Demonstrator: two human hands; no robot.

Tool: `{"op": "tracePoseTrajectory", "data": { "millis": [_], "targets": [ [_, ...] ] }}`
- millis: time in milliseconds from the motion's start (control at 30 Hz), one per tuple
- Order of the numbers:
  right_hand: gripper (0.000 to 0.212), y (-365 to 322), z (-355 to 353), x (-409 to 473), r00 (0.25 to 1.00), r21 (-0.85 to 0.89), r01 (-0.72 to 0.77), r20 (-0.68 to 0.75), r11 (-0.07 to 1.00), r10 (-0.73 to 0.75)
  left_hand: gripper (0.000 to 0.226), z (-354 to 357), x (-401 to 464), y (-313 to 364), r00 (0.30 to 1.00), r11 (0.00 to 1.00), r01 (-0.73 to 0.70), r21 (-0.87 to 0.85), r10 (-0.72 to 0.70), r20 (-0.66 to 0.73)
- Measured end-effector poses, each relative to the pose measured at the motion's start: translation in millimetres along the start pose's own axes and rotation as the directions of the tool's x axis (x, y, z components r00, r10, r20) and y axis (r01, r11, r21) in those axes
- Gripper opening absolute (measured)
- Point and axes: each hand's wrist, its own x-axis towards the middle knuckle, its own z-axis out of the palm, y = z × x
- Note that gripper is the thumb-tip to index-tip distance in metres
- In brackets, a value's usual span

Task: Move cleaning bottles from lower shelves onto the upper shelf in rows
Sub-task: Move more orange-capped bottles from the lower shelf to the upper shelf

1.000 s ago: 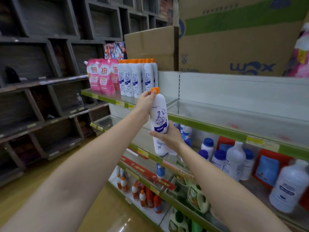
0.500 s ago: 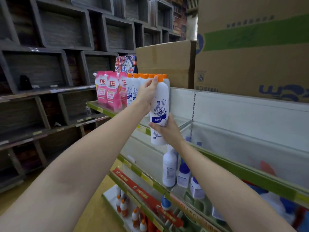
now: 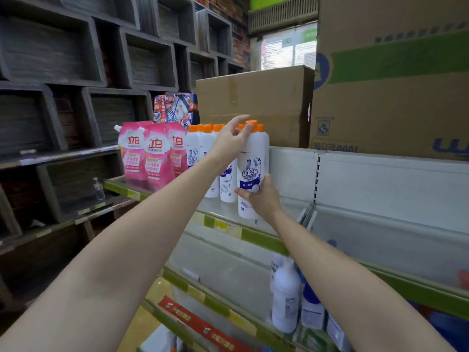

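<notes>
A white cleaning bottle (image 3: 253, 161) with an orange cap and a blue label stands upright on the upper shelf (image 3: 228, 228), at the right end of a row of several like bottles (image 3: 203, 148). My right hand (image 3: 264, 201) grips its lower body from the right. My left hand (image 3: 232, 142) touches its neck and cap with loosely bent fingers. More white bottles (image 3: 285, 295) stand on the shelf below.
Pink refill pouches (image 3: 149, 153) stand left of the bottle row. Big cardboard boxes (image 3: 256, 102) sit on top behind the shelf. A white back panel (image 3: 380, 189) lines the upper shelf to the right. Dark wooden cubbies (image 3: 76, 110) fill the left wall.
Both hands raised the bottle from below the upper shelf's edge and set it down at the right end of the row. The camera view tilted upward.
</notes>
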Motion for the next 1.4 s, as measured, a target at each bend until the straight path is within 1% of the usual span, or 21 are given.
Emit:
{"op": "tracePoseTrajectory", "data": {
  "millis": [200,300,367,433,500,533,567,667,733,833,900,967,1133,1267,1400],
  "targets": [
    [0.055,17.7,34.3,24.5,0.994,-0.036,-0.071,-0.085,0.997,0.068,0.016,-24.2,37.3,-47.5,0.985,0.999,-0.004,0.048,-0.005,0.172],
    [0.063,25.8,42.2,33.3,0.990,-0.088,-0.067,-0.131,0.994,0.055,0.023,-27.0,52.0,-53.6,0.982,0.987,-0.093,0.128,0.070,0.174],
    [0.067,26.9,43.8,36.0,0.989,-0.139,-0.085,-0.135,0.987,0.066,0.027,-28.9,62.6,-56.4,0.976,0.968,-0.168,0.185,0.138,0.167],
    [0.074,25.7,42.7,36.9,0.989,-0.270,-0.118,-0.116,0.956,0.089,0.028,-31.2,70.5,-60.2,0.965,0.937,-0.239,0.254,0.201,0.166],
    [0.087,24.3,40.5,38.4,0.988,-0.431,-0.153,-0.096,0.889,0.123,0.032,-33.2,76.7,-64.8,0.956,0.910,-0.282,0.302,0.239,0.173],
    [0.090,23.8,40.4,39.5,0.985,-0.461,-0.174,-0.096,0.870,0.146,0.036,-34.6,78.2,-66.2,0.951,0.906,-0.295,0.302,0.249,0.182],
    [0.090,23.7,41.0,41.4,0.980,-0.457,-0.197,-0.100,0.868,0.169,0.042,-36.3,78.8,-67.6,0.945,0.903,-0.310,0.297,0.259,0.198],
    [0.077,24.7,47.7,49.4,0.966,-0.411,-0.255,-0.143,0.875,0.214,0.071,-41.0,79.5,-76.2,0.930,0.889,-0.342,0.303,0.275,0.244],
    [0.079,24.4,53.8,55.1,0.956,-0.414,-0.284,-0.192,0.865,0.222,0.082,-39.7,82.2,-81.6,0.928,0.881,-0.350,0.319,0.279,0.247],
    [0.084,24.8,61.7,63.8,0.941,-0.438,-0.320,-0.254,0.840,0.226,0.082,-32.8,87.3,-85.1,0.912,0.821,-0.401,0.407,0.316,0.261],
    [0.080,26.6,64.8,68.4,0.930,-0.429,-0.337,-0.288,0.838,0.226,0.080,-28.4,90.9,-89.5,0.895,0.762,-0.443,0.473,0.346,0.280],
    [0.076,29.9,67.0,73.1,0.924,-0.420,-0.347,-0.305,0.839,0.229,0.080,-25.4,94.5,-96.2,0.883,0.728,-0.469,0.500,0.371,0.289],
    [0.077,34.6,69.3,84.5,0.914,-0.430,-0.376,-0.316,0.821,0.253,0.084,-15.8,106.9,-112.3,0.853,0.659,-0.508,0.554,0.472,0.221],
    [0.077,37.0,71.8,87.8,0.902,-0.407,-0.393,-0.347,0.825,0.258,0.086,-14.0,115.1,-122.0,0.821,0.623,-0.546,0.560,0.530,0.212],
    [0.078,36.5,76.7,87.6,0.895,-0.390,-0.403,-0.359,0.828,0.266,0.087,-18.3,113.5,-126.6,0.809,0.631,-0.563,0.534,0.551,0.202]
  ]
}}
